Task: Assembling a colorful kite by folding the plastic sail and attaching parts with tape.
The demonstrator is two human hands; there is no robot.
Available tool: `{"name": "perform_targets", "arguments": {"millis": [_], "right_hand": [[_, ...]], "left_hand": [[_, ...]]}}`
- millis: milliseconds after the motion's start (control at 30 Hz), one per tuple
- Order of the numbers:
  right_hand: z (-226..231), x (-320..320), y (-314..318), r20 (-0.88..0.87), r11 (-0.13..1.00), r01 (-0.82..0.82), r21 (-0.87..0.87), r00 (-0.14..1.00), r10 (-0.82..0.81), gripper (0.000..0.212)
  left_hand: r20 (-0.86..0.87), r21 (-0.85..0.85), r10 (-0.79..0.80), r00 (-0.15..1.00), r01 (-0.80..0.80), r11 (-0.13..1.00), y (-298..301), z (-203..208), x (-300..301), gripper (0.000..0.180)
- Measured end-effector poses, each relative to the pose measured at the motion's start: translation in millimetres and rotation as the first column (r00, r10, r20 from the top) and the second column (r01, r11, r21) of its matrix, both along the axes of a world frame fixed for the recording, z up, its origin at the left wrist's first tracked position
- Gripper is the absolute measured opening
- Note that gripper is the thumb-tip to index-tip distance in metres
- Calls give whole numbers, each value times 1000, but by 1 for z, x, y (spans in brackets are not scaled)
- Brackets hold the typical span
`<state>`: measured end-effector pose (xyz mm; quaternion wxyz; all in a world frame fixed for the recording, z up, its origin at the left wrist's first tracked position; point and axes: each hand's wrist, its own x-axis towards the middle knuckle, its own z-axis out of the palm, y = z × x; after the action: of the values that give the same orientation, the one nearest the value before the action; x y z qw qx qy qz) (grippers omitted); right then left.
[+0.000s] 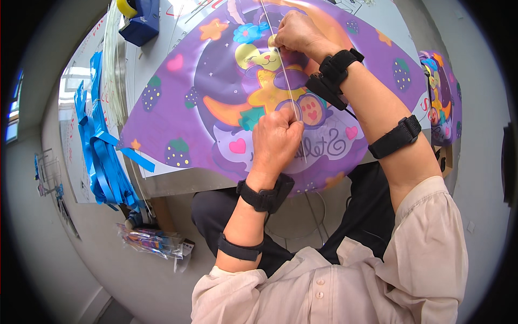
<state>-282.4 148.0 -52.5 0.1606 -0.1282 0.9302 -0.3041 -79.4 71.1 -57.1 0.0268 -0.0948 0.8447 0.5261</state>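
A purple kite sail (167, 127) with a printed cartoon animal, a moon and strawberries lies spread across the table in front of me. Along its middle runs a thin white rod (284, 73), slanting from the far edge toward my lap. My left hand (276, 141) is closed around the rod's lower part, thumb and fingers pinched together. Farther up, my right hand (302, 36) has its fingers curled in and pinched on the same rod, over the printed animal's head. The rod's near end sticks out below my left hand, over the sail.
At the far left stands a blue tape dispenser (141, 22) beside a bundle of thin pale rods (112, 65). Blue ribbons (108, 167) hang over the table's left edge, above bagged packages (154, 240). Another purple printed piece (441, 100) hangs at the right edge.
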Motion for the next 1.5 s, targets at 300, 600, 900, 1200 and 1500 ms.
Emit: {"name": "perform_targets", "arguments": {"millis": [300, 600, 900, 1200, 1500], "right_hand": [[7, 27, -3, -11, 983, 95, -157, 995, -98, 14], [-17, 28, -1, -353, 997, 37, -64, 934, -57, 22], [-13, 28, -2, -224, 998, 54, -40, 973, -62, 24], [-17, 26, 3, -170, 992, 109, -69, 978, -119, 21], [-15, 28, 1, -169, 991, 116, -74, 977, -127, 18]], "left_hand": [[17, -66, -30, 999, 31, 997, 0, 6, -1, 13], [13, -228, -80, 997, 81, 970, 4, 6, -4, 16], [97, -510, -93, 991, 129, 851, 10, 14, -6, 14], [226, -468, -85, 970, 185, 864, 5, 28, -3, 17], [-196, -763, -442, 875, 148, 630, -10, 3, 10, 59]]}}
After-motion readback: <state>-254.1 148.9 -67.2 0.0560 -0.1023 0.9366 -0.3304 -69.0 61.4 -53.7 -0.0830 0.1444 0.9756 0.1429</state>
